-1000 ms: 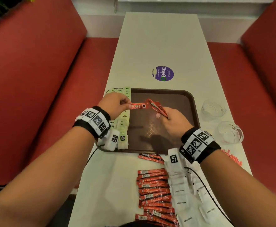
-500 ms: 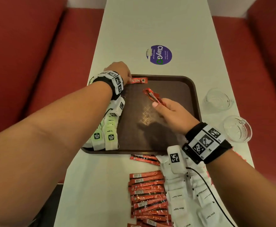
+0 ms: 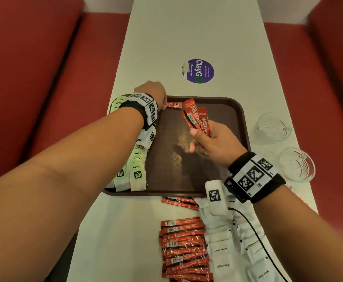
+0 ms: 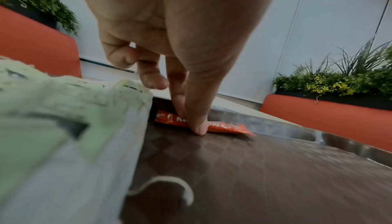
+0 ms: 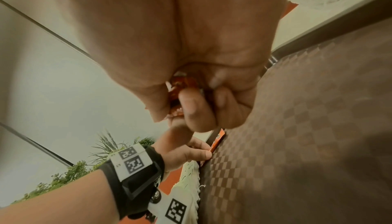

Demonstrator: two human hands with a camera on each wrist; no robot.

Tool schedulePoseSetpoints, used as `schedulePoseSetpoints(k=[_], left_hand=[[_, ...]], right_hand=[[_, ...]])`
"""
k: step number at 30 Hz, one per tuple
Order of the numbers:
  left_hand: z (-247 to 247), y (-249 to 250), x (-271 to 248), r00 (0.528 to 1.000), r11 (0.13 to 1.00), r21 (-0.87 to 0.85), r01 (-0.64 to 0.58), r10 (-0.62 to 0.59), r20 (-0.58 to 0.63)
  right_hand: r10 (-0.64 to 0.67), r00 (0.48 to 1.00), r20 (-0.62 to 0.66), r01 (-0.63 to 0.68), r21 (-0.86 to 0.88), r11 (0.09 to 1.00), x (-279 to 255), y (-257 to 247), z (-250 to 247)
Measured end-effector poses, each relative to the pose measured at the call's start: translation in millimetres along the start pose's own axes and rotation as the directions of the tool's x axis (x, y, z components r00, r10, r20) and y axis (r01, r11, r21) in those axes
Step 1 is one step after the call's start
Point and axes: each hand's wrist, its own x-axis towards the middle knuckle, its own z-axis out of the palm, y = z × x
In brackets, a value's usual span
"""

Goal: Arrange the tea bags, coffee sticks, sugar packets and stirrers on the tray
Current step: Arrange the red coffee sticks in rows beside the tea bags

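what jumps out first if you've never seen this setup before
Most striking is the fan of red coffee sticks gripped in the right hand above the brown tray, while the left hand presses a single coffee stick flat at the tray's far edge. A row of green tea bags lines the tray's left side, and more red sticks and white sugar packets wait on the table nearer the person.

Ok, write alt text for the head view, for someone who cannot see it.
A left hand presses one red coffee stick flat at the far edge of a brown plastic tray, beside a row of pale green tea bags. The right hand grips a fan of red coffee sticks above the tray.
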Motion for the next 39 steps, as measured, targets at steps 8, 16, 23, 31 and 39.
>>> schedulePoseSetpoints(k=[8, 16, 23, 31, 39], left_hand=[[-28.2, 6.3, -34.4, 0.976, 0.957, -0.208, -0.204, 0.181, -0.122], [-34.1, 6.6, -104.9, 0.937, 0.771, -0.538, -0.34, 0.327, -0.123], [-8.6, 3.4, -122.0, 0.944, 0.684, -0.651, -0.329, 0.244, -0.221], [-22.5, 0.1, -127.4, 0.946, 0.758, -0.572, -0.313, 0.305, -0.113], [-32.1, -18.9, -76.4, 0.985, 0.906, -0.393, -0.157, 0.116, -0.126]], right_hand=[[-0.024, 0.996, -0.087, 0.007, -0.185, 0.983, 8.9, 4.4, -2.9], [0.047, 0.995, -0.087, -0.06, -0.161, 0.985, 17.5, 0.3, -5.1], [0.021, 0.988, -0.153, -0.046, -0.166, 0.985, 21.4, -3.9, -2.8], [-0.071, 0.989, -0.128, 0.035, -0.271, 0.962, 21.4, -4.7, -3.8], [0.087, 0.978, -0.192, -0.091, -0.012, 0.996, 25.0, 3.8, -14.8]])
